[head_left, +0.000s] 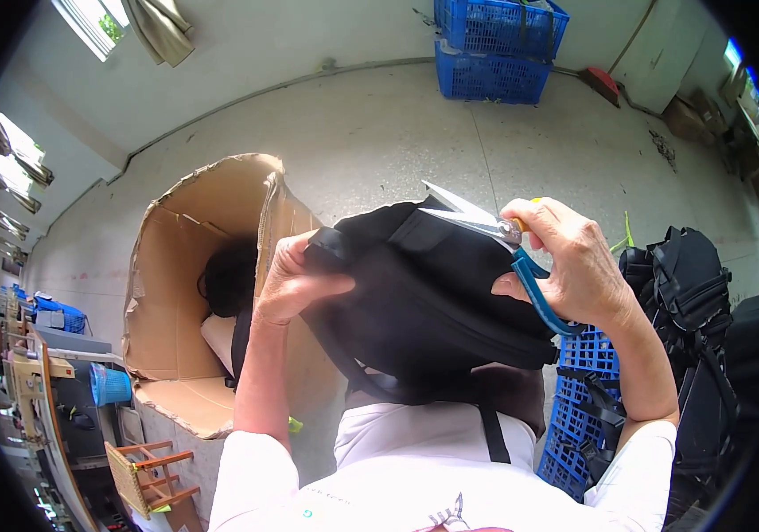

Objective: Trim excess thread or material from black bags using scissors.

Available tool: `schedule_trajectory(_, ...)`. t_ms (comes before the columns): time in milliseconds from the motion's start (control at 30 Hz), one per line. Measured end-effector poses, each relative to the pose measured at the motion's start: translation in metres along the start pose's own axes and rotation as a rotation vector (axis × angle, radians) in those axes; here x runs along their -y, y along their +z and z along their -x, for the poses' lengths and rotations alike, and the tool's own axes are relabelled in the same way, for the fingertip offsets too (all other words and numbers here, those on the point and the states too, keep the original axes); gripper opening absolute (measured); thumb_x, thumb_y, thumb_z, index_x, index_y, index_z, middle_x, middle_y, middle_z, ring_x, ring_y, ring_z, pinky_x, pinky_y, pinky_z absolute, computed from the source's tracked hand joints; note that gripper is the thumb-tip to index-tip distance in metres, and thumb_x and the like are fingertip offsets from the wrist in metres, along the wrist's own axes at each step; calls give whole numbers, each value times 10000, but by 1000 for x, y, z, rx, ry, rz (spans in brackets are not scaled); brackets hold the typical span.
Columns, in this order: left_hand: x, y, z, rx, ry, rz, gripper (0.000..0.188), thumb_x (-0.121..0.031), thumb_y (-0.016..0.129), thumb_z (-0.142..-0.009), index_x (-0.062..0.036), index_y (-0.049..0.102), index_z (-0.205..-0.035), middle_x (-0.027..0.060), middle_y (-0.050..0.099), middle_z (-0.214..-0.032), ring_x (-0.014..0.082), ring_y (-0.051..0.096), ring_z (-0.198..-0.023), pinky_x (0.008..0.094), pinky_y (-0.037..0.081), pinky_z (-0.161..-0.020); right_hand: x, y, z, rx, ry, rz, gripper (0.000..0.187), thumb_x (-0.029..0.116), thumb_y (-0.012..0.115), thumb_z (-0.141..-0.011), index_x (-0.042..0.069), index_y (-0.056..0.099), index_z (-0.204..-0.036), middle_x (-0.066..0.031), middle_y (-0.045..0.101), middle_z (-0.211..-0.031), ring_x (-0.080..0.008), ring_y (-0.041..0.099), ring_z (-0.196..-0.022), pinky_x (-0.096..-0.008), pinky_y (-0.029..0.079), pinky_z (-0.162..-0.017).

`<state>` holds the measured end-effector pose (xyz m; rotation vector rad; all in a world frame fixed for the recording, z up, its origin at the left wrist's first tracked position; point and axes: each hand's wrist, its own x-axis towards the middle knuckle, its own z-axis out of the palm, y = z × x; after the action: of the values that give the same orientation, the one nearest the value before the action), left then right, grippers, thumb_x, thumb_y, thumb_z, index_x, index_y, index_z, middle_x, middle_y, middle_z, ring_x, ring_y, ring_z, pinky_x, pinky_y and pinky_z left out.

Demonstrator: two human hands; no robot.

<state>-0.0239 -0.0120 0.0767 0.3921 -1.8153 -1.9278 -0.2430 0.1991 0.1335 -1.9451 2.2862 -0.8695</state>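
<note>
Both hands worked a black backpack (424, 301) held at picture centre.

The left hand (295, 279), at nine o'clock of it, clenched its edge; the right hand (570, 262), at two o'clock, gripped blue-handled scissors (494, 235). A cardboard box (175, 310) stood on grey concrete floor (379, 133); blue crates (494, 49) sat at twelve o'clock.

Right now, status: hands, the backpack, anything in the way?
Left hand grips the black backpack, held up. Right hand holds scissors at its top edge. Open cardboard box behind, more black bags at right.

Black backpack (424, 301) — blue-handled scissors (521, 266)
</note>
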Motion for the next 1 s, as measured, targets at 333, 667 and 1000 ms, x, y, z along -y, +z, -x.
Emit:
schedule_trajectory(333, -1, 2, 3, 34, 21, -31, 291, 113, 685, -596, -37, 632, -840, -31, 610, -751, 45, 550, -684, 204, 472, -626, 7, -14, -4, 116, -64, 35, 587, 405, 756, -613, 48, 540, -1026, -129, 560, -865, -261, 554, -780, -351, 470, -696)
schedule_trajectory(667, 1, -1, 5, 28, 29, -25, 285, 119, 681, -597, -38, 629, -830, -36, 604, -751, 45, 543, -697, 213, 469, -648, 5, -6, -3, 60, -150, 70, 523, 423, 711, -677, 3, 564, -952, -132, 594, -733, -268, 593, -673, -330, 490, -621)
schedule_trajectory(1000, -6, 6, 3, 52, 44, -117, 279, 105, 700, -587, -39, 630, -815, -31, 607, -742, 46, 540, -691, 213, 470, -647, 3, -21, -15, 47, -231, 109, 463, 356, 744, -655, 17, 570, -917, -113, 603, -724, -256, 592, -628, -308, 486, -587)
